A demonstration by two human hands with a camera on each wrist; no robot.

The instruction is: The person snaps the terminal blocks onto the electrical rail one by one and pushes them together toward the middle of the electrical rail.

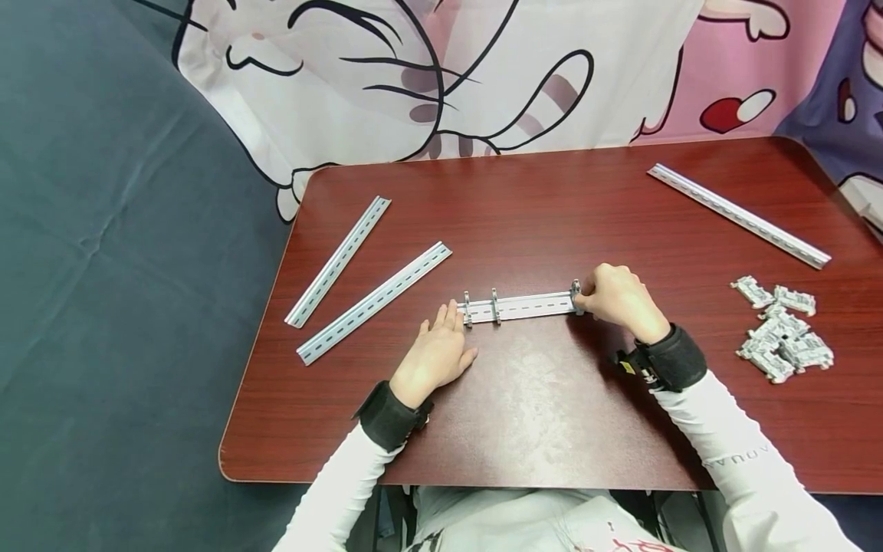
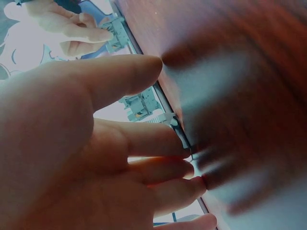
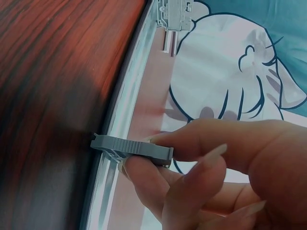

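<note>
Slotted rail (image 1: 536,307), one: left hand (image 1: 434,351), fingers straight, rests at its left end, apparently steadying it; right hand (image 1: 620,297) pinches grey clip (image 3: 132,145), seemingly for controlled seating.

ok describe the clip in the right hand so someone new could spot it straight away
On the reddish-brown table, find the pale slotted rail that runs nearly left to right. At its right end, the right hand pinches a small grey clip. Two similar clips stand on that rail nearer the left hand, but only this one is pinched.
</note>
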